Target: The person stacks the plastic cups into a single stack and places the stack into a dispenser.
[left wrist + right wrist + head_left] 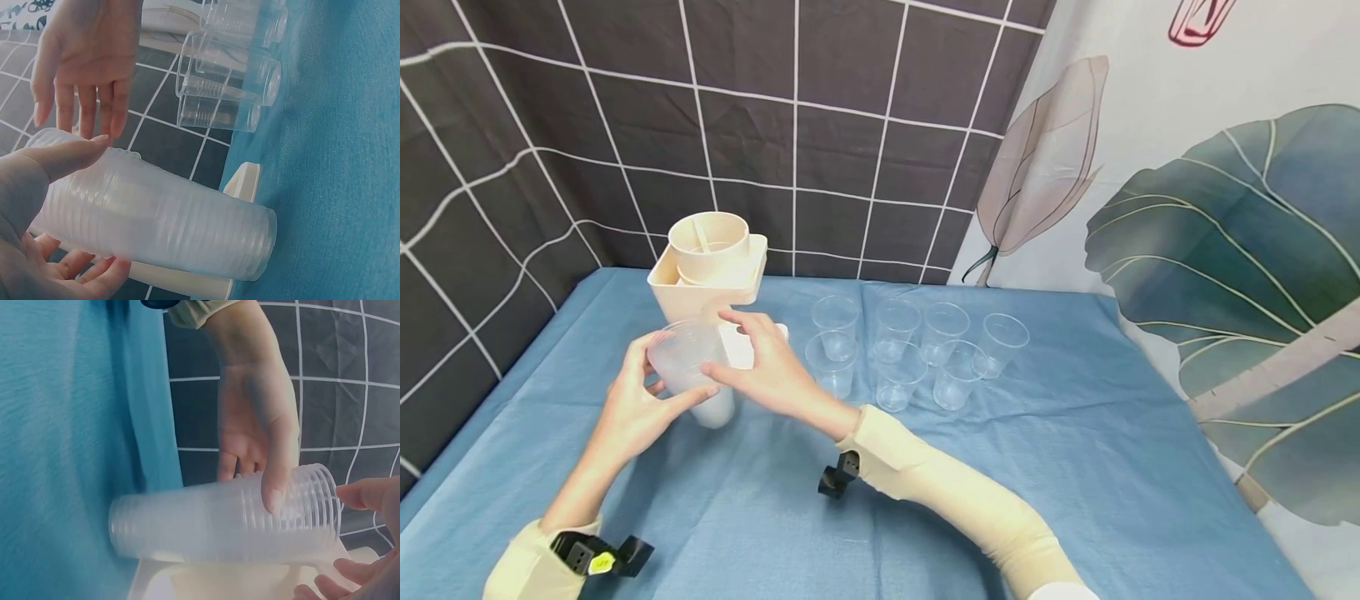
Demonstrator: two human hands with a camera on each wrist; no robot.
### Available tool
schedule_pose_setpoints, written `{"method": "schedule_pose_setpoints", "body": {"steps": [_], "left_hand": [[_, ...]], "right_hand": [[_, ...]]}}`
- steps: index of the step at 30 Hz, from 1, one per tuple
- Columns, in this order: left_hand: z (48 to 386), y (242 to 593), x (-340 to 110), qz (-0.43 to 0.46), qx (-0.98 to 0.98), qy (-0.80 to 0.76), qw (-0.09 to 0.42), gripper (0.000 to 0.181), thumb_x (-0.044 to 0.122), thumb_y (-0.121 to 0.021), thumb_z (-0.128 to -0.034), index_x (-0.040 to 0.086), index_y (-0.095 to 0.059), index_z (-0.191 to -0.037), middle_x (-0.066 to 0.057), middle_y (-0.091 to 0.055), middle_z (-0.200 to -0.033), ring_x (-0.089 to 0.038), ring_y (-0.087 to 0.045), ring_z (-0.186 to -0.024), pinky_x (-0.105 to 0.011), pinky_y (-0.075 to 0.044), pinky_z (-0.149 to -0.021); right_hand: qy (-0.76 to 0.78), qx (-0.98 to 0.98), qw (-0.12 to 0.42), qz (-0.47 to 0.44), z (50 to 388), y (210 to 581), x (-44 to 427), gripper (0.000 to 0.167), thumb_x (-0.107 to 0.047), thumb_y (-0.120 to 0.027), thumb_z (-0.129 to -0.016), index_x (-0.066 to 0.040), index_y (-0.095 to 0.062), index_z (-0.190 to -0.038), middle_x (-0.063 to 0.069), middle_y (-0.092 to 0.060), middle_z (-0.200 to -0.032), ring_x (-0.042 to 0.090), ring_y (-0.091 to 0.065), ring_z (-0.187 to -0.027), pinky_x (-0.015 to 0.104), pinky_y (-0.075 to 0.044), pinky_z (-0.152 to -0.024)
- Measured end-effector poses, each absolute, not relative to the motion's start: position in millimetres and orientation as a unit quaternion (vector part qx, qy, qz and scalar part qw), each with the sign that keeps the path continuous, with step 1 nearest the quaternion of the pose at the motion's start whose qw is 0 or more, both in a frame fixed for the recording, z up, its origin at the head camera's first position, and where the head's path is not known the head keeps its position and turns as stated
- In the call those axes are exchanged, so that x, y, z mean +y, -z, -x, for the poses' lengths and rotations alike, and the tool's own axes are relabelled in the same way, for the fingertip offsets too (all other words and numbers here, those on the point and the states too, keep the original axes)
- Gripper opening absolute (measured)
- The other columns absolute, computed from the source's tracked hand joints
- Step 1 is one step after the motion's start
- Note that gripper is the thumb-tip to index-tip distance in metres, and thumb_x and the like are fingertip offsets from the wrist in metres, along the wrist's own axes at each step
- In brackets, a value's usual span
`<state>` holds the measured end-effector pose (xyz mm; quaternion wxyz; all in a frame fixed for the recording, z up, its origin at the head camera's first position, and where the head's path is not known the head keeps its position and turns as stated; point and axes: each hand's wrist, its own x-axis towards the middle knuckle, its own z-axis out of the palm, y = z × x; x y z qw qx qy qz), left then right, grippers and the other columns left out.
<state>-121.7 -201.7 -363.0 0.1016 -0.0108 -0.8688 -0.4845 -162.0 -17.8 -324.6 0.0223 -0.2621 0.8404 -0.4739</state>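
A tall stack of nested clear plastic cups point(687, 358) stands on the cloth at the left, its base touching it. My left hand point(642, 410) grips the stack near its top, thumb on one side and fingers around the other, as the left wrist view shows. My right hand point(767, 363) is at the rim of the stack, thumb and fingers spread apart. In the right wrist view the right thumb point(362, 494) lies close to the top rim; whether it touches I cannot tell. No separate cup shows in the right hand.
Several single clear cups point(898, 375) stand upright in two rows right of the stack. Behind the stack is a cream-coloured holder point(741, 287) with a round divided cup point(709, 242) on top. Blue cloth point(790, 533) covers the table; a dark grid-patterned curtain point(842, 150) hangs behind.
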Motion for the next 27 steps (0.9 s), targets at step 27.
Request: {"method": "schedule_pose_setpoints", "body": {"steps": [27], "left_hand": [[122.0,363.2,-200.2,0.003,-0.867,0.486,0.108,0.093,0.023,-0.082,-0.0759,0.002,-0.023,-0.146,-0.026,-0.038,-0.14,-0.042,-0.042,-0.123,-0.068,-0.037,-0.099]], "right_hand": [[0.458,0.838,-0.06,0.289,154.0,315.8,31.5,0.053,-0.008,-0.069,-0.084,-0.007,-0.051,-0.134,0.009,-0.054,-0.129,0.024,-0.053,-0.112,0.036,-0.049,-0.093]]}}
